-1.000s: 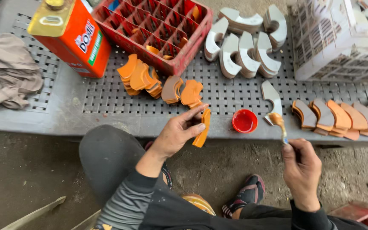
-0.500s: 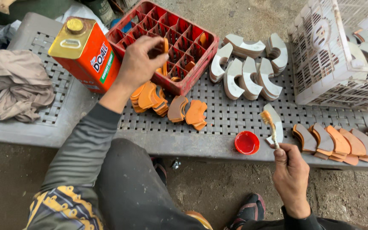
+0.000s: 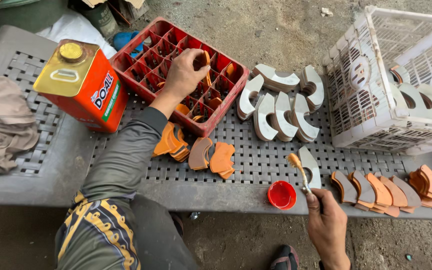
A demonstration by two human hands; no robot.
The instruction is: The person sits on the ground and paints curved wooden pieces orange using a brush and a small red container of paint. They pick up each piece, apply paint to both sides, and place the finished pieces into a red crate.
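Observation:
My left hand (image 3: 185, 71) reaches into the red compartment crate (image 3: 126, 61) and grips an orange curved piece (image 3: 206, 62) standing upright in one cell. My right hand (image 3: 326, 225) is near the table's front edge, closed on a small brush (image 3: 298, 170) with glue-coloured bristles pointing up. Just beyond the brush tip lies a pale curved piece (image 3: 311, 165). A red cap (image 3: 281, 194) sits left of my right hand. Loose orange curved pieces (image 3: 211, 156) lie piled between my arms.
An orange and yellow tin can (image 3: 83, 85) stands left of the crate. Pale curved pieces (image 3: 281, 107) stand in a group at centre. A white plastic basket (image 3: 401, 80) is at right. Brown coated pieces (image 3: 386, 187) line the right front edge. A cloth (image 3: 1, 125) lies at left.
My left hand carried an orange piece from the front edge up into the red crate. My right hand stays near the edge with the brush raised.

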